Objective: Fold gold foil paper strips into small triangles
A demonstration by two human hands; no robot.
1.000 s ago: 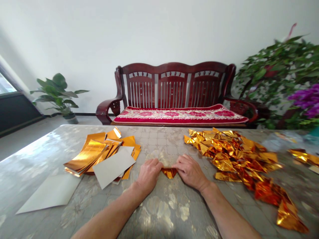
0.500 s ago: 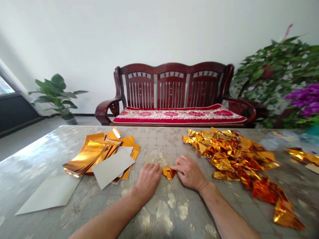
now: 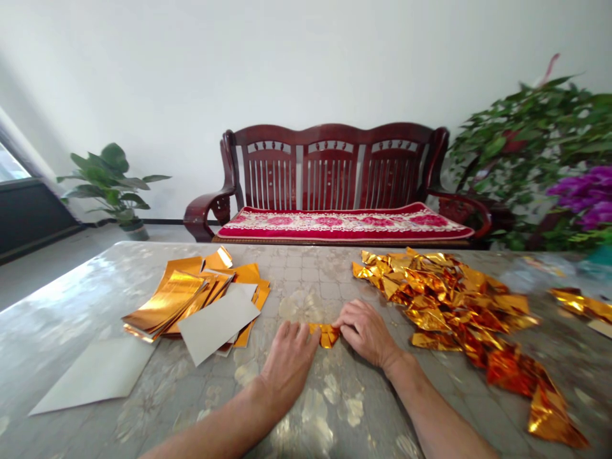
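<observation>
A small folded piece of gold foil paper [image 3: 327, 336] lies on the table between my two hands. My left hand [image 3: 291, 354] is at its left end, fingers bent together and pressing on that edge. At the opposite end, my right hand [image 3: 366, 333] pinches the foil between thumb and fingers, with the other fingers curled. Creases show across the middle of the piece; both ends are partly hidden under my fingers. Left of my hands is a loose stack of gold foil sheets [image 3: 167, 299], with a pale sheet, back side up [image 3: 220, 324], on top.
A heap of folded gold foil pieces [image 3: 440, 293] spreads over the right of the patterned table [image 3: 306, 408]. Another pale sheet [image 3: 95, 373] lies at the left. Clear plastic [image 3: 535, 271] sits at the far right. Beyond the table stands a wooden bench [image 3: 329, 169].
My left hand has shifted slightly right and its fingers have straightened a little over the foil's left end. The right hand keeps its pinch; the foil's creases look different.
</observation>
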